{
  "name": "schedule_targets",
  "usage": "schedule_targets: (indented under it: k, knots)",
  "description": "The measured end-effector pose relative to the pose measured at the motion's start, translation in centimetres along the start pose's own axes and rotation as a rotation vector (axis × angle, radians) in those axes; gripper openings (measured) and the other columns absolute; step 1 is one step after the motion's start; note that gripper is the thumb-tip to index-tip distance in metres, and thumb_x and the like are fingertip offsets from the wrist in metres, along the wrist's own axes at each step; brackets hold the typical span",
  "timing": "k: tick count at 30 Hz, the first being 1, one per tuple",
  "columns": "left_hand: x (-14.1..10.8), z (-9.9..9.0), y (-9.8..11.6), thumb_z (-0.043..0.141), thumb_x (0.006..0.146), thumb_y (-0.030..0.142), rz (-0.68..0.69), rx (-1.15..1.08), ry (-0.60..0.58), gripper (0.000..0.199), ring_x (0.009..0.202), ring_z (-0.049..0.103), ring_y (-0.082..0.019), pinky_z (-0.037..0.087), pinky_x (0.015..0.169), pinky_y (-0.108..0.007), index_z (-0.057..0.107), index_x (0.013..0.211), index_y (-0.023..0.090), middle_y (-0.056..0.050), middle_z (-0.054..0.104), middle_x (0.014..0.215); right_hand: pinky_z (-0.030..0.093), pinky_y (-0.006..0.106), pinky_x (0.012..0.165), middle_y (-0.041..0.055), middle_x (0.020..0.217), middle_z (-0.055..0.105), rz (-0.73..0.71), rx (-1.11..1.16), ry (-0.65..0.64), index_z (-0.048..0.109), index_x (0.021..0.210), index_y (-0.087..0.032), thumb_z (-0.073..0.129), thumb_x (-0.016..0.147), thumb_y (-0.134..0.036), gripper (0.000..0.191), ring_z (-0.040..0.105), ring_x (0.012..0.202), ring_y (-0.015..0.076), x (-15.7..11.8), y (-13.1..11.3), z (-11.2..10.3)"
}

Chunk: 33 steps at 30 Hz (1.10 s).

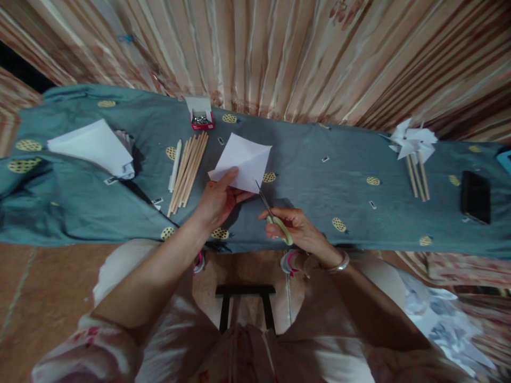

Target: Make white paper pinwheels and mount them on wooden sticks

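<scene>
My left hand (222, 198) pinches a square sheet of white paper (245, 153) by its lower left side, thumb on top and fingers beneath. Faint crease lines cross the sheet. Green-handled scissors (282, 227) are in my right hand (293, 223), with fingers around the handles. Their blades point up and left, at the paper's lower right corner. Whether the blades have cut into it I cannot make out.
Left of the paper lie several wooden sticks (190, 171), a white glue stick or candle (175, 166) and a red box of metal pins (202, 119). A paper stack (93, 146) is farther left. White pinwheels (415, 139) and a black phone (475, 197) lie right on the green cloth (311, 175).
</scene>
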<state>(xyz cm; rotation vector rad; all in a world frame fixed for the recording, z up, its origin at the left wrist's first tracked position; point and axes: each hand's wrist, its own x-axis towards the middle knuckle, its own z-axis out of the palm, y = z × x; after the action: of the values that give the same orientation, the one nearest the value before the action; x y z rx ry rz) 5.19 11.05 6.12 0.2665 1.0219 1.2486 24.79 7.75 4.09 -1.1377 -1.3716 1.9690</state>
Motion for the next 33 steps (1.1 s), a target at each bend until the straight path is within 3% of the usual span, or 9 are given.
schedule_targets:
  k: [23,33]
  knots:
    - [-0.03,-0.08,-0.70,0.055,0.095,0.016,-0.006,0.003,0.026,0.014,0.069,0.070,-0.013,0.058,0.068,-0.026,0.066,0.088,0.019,0.000,0.073,0.077,0.044,0.020,0.049,-0.0060,0.059,0.057,-0.002,0.042,0.029,0.072,0.092,-0.018,0.085,0.066,-0.050,0.043,0.053,0.051,0.0068,0.27,0.24,0.22]
    - [0.15,-0.33,-0.81,0.057,0.094,0.018,-0.007,-0.009,-0.009,0.011,0.071,0.071,-0.016,0.060,0.072,-0.030,0.066,0.088,0.018,-0.002,0.074,0.078,0.044,0.020,0.049,-0.0050,0.060,0.059,-0.003,0.019,0.034,0.073,0.090,-0.018,0.086,0.065,-0.051,0.044,0.052,0.052,0.0071,0.28,0.05,0.34]
